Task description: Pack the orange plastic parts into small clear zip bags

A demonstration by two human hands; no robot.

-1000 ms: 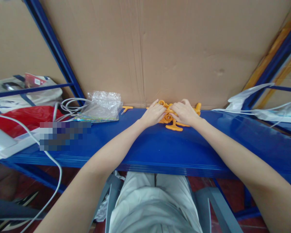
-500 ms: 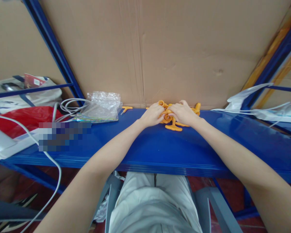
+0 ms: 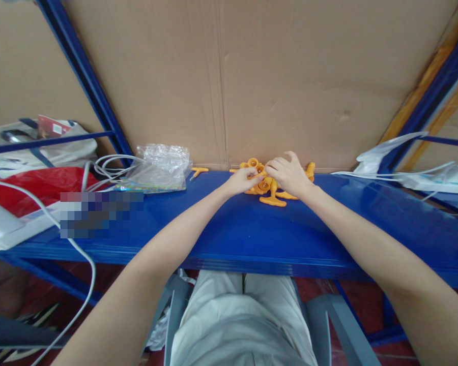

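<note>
Clear plastic bag on blue tabletop, colorful flat item at its bottom edge, other contents unclear. Tote bag far left, red packet poking out the top. Orange pile near back edge, between and under both hands. Left hand: fingers curled in at pile's left side, grip hidden. Right hand: over pile's right part, fingers bent, can't tell if pinching. Orange corkscrew apart, left of left hand.

Blue table bearing orange pieces.
</note>
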